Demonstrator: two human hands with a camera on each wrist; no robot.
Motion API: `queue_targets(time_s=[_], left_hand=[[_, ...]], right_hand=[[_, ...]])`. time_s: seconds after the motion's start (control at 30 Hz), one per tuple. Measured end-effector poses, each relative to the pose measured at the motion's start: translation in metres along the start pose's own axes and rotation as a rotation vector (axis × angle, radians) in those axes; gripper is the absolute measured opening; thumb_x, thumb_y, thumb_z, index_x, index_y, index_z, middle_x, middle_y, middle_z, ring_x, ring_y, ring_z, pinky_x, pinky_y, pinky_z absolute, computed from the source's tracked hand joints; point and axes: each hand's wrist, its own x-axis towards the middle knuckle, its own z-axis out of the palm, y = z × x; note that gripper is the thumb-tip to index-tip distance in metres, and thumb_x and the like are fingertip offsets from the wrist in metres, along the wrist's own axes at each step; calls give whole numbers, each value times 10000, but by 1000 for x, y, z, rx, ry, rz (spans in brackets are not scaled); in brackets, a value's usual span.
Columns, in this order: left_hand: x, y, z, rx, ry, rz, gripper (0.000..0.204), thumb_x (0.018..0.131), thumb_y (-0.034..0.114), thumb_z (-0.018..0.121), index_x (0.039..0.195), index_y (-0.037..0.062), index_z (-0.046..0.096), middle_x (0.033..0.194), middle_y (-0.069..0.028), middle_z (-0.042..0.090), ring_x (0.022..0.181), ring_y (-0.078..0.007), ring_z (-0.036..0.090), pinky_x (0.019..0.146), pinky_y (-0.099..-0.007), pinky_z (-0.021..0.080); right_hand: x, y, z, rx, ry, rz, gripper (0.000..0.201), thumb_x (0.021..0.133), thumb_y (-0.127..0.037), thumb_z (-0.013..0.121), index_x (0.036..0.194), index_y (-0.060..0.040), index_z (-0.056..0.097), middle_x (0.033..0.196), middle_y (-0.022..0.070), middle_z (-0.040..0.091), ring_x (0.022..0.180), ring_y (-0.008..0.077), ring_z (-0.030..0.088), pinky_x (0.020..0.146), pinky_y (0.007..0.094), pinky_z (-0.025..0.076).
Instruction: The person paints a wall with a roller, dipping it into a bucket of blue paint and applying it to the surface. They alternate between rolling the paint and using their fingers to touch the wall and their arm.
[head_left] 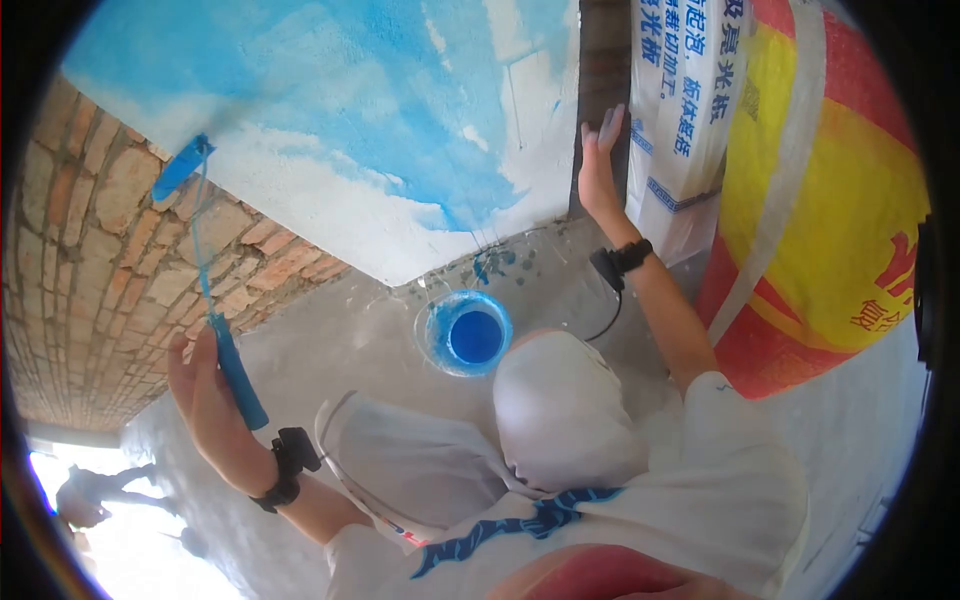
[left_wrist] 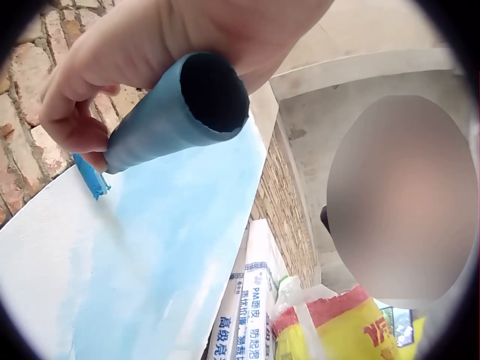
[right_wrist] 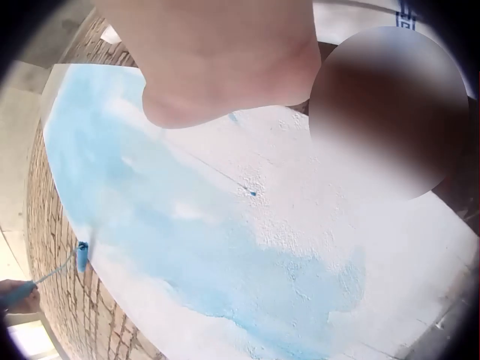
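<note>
The left hand (head_left: 215, 410) grips the blue handle (head_left: 238, 375) of a paint roller; in the left wrist view its fingers curl round the handle (left_wrist: 172, 109). The roller's blue head (head_left: 180, 170) is at the left edge of a white panel (head_left: 400, 240) partly covered in light blue paint. The right hand (head_left: 600, 175) is raised with fingers extended beside the panel's right edge, near a dark strip (head_left: 605, 60), and holds nothing visible. Whether it touches anything I cannot tell. A bucket (head_left: 470, 335) of blue paint stands on the floor below the panel.
Brick wall (head_left: 130, 230) runs along the left. Wrapped white boards (head_left: 675, 120) and a large red and yellow sack (head_left: 830, 190) stand at the right. Blue drips mark the grey floor (head_left: 350, 330) by the bucket. Another person (head_left: 90, 495) is in the bright area at lower left.
</note>
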Motion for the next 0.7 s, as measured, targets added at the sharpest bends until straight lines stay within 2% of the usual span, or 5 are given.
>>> queue_targets(time_s=[0.2,0.3,0.43,0.6,0.7], left_hand=[[-7,3,-11,28,96,35,525,876,153,673,1302,-44,438,1026,-88,589,900,-107,546,791,-239,424],[-6,-3,-17,69,161,25,552,879,158,671,1324,-48,417,1012,-88,594,901,-108,546,783,-227,422],[13,-29,-38,59,78,12,431,891,136,673,1227,24,427,960,-99,634,826,-123,588,769,-240,466],[8,-34,-25,108,125,-14,566,896,153,655,1340,-51,371,1042,-122,626,889,-108,556,775,-218,426],[13,-43,-32,43,79,-27,402,891,152,676,1195,53,433,979,-121,644,831,-112,587,771,-230,457]], right_hand=[[31,26,2,192,157,158,814,971,-595,277,1496,-144,-153,1561,136,-156,1447,354,48,1105,471,314],[31,24,-4,154,93,213,862,940,-639,311,1489,-198,-187,1542,278,47,1287,466,407,1068,439,354],[21,12,-13,75,45,247,807,966,-587,307,1490,-217,-184,1527,287,129,1259,460,448,1056,432,367],[18,20,-29,362,71,272,877,934,-644,336,1489,-214,-190,1561,214,41,1330,455,349,1137,458,248],[4,-28,-38,608,-71,426,966,865,-743,310,1477,-213,-219,1559,206,94,1312,472,366,1129,498,242]])
